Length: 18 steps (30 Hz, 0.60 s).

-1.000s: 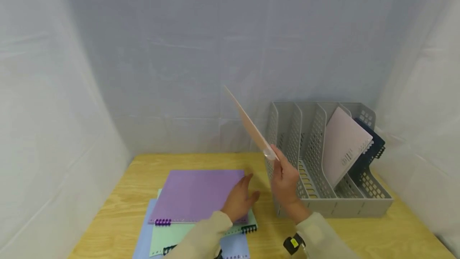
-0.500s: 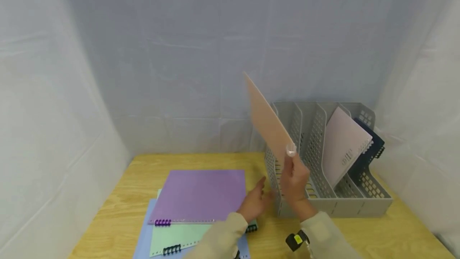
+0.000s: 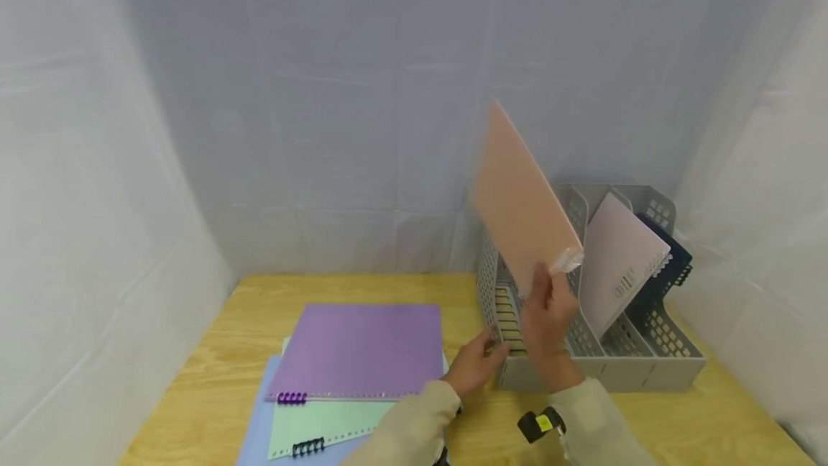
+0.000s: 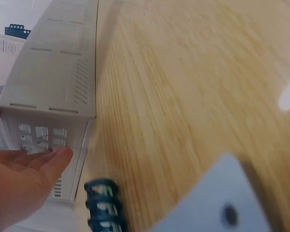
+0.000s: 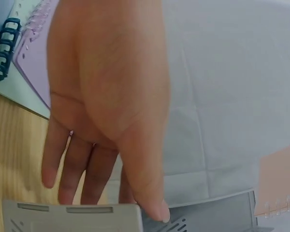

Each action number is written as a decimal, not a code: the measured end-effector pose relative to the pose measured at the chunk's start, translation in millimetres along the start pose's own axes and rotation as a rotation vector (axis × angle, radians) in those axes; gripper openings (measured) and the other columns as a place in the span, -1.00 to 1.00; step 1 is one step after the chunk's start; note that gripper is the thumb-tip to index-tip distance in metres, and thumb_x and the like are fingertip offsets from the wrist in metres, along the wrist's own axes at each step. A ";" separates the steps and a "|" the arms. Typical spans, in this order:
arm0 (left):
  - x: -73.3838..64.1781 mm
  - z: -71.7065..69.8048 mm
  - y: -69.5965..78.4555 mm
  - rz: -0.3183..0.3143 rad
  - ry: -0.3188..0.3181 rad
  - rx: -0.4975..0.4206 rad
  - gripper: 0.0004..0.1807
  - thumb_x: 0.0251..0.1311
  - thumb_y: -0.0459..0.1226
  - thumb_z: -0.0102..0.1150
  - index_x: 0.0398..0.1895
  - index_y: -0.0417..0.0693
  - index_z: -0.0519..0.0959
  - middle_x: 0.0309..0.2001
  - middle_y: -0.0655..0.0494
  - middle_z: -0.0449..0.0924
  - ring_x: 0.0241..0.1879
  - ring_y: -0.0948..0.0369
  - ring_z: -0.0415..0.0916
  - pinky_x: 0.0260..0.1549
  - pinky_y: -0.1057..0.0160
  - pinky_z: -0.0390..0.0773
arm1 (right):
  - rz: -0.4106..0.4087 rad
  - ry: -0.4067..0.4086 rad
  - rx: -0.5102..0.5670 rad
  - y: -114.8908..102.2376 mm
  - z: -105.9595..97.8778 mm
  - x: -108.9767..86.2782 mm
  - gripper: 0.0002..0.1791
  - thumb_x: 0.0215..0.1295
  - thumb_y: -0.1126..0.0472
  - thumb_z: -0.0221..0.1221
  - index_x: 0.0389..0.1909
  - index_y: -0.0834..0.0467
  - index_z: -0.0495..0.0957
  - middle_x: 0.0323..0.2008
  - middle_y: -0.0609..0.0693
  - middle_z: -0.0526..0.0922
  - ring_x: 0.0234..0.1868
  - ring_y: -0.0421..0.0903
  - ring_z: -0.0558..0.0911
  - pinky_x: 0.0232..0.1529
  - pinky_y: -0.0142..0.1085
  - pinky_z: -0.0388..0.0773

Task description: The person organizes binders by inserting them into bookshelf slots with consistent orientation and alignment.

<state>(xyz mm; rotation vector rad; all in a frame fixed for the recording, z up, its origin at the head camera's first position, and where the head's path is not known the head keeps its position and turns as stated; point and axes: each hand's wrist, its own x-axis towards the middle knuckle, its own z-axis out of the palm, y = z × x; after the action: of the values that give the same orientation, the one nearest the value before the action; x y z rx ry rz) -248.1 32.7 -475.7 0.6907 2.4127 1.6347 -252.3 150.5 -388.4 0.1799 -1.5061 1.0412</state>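
My right hand [image 3: 550, 318] holds an orange notebook [image 3: 524, 200] up by its lower edge, tilted above the left part of a grey file organizer [image 3: 601, 374]. The notebook has a clear ring binding at its lower right corner. My left hand [image 3: 474, 364] is at the organizer's left front corner. In the left wrist view the left hand [image 4: 19, 186] reaches the perforated side wall. In the right wrist view the left hand [image 5: 106, 96] shows long, fairly straight fingers beside that corner, while the holding hand is out of frame.
A purple notebook [image 3: 362, 351] lies on a green notebook [image 3: 330, 419] and a blue one [image 3: 255, 416], left on the wooden table [image 3: 194, 380]. A pale pink notebook [image 3: 617, 257] and a dark navy notebook [image 3: 675, 254] lean in the organizer's right compartments. Pale sheeting [image 3: 343, 128] surrounds the table.
The right hand has carried the orange notebook rightward and up, turning its face more into view. The left hand has moved right from the purple notebook to the organizer's corner.
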 end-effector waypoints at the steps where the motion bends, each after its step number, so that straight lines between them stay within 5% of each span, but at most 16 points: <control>1: 0.7 1.3 0.6 -0.001 0.001 0.002 -0.28 0.44 0.00 -0.03 0.42 -0.36 0.17 0.25 -0.36 0.39 0.17 -0.18 0.46 0.11 -0.04 0.52 | 0.011 0.015 -0.013 0.0 -0.5 1.2 -0.78 0.35 0.44 0.07 -0.50 0.46 0.44 -0.68 0.22 0.50 -0.61 -0.25 0.37 -0.59 -0.51 0.28; 10: 2.5 7.3 3.5 -0.026 0.006 -0.103 -0.25 0.35 -0.06 0.13 0.44 -0.31 0.18 0.26 -0.34 0.39 0.16 -0.16 0.47 0.07 0.02 0.56 | 0.109 0.102 -0.045 -1.3 -8.9 13.1 -0.83 0.40 0.41 0.07 -0.24 0.50 0.52 -0.30 0.36 0.66 -0.33 -0.40 0.51 -0.27 -0.61 0.43; 18: 3.7 5.0 14.9 -0.055 0.010 -0.085 -0.30 0.34 -0.12 0.16 0.40 -0.32 0.23 0.27 -0.35 0.36 0.25 -0.24 0.35 0.18 -0.11 0.43 | 0.128 0.112 -0.056 0.2 -17.0 16.4 -0.78 0.43 0.34 0.06 -0.15 0.47 0.53 -0.28 0.32 0.65 -0.29 -0.42 0.50 -0.22 -0.59 0.41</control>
<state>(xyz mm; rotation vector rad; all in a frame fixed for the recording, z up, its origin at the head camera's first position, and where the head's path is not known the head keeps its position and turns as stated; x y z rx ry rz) -245.2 43.0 -463.7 0.5990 2.3319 1.7109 -244.4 169.5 -376.8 -0.0146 -1.4581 1.0908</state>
